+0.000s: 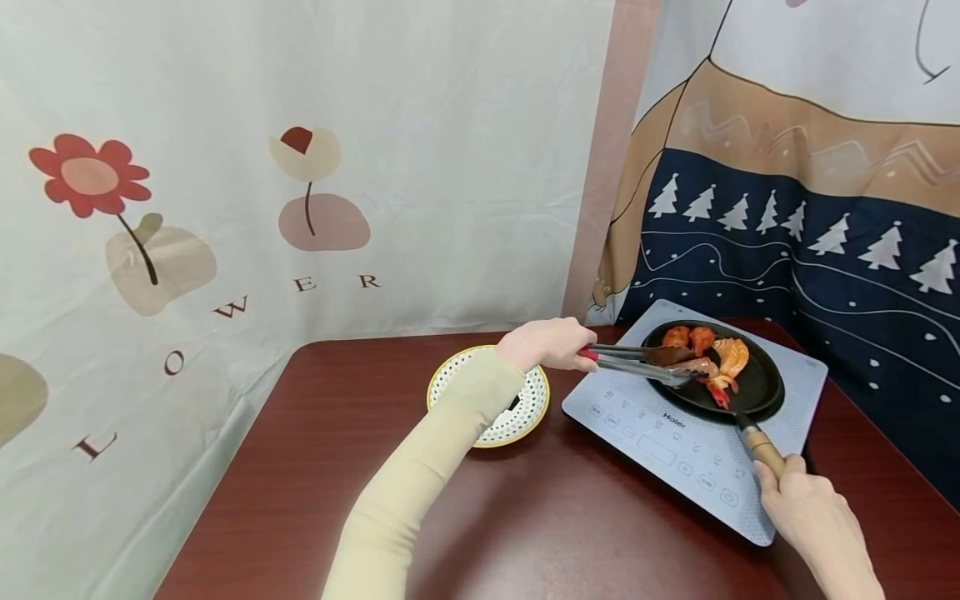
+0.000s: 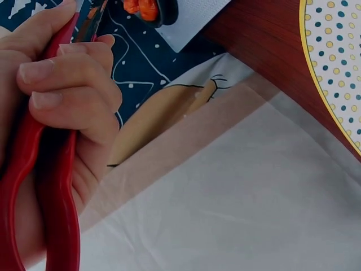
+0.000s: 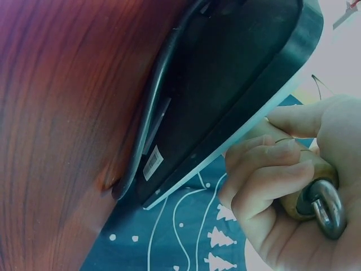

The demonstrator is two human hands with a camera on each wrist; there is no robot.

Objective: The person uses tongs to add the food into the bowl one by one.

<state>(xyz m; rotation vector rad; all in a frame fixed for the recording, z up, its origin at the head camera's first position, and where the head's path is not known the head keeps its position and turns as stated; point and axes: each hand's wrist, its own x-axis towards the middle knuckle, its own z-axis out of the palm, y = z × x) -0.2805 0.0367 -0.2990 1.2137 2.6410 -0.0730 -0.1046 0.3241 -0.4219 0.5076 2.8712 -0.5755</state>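
Note:
My left hand point(image 1: 551, 343) holds a pair of tongs point(image 2: 61, 186) with red handles, fingers curled round them. The metal tips reach over the black frying pan point(image 1: 757, 392), around a pinkish-brown piece of food point(image 1: 696, 367); whether they grip it I cannot tell. Beside it in the pan lie an orange shrimp point(image 1: 731, 357) and reddish-orange pieces point(image 1: 675, 336). My right hand point(image 1: 821, 512) grips the pan's wooden handle point(image 1: 765, 450), which ends in a metal ring point(image 3: 328, 209) in the right wrist view.
Under the pan is a pale induction cooker point(image 1: 630, 417), tilted in the right wrist view. A dotted plate point(image 1: 538, 417) with a yellow rim sits on the dark red table point(image 1: 315, 467), partly hidden by my left arm. Printed curtains point(image 1: 450, 167) hang behind.

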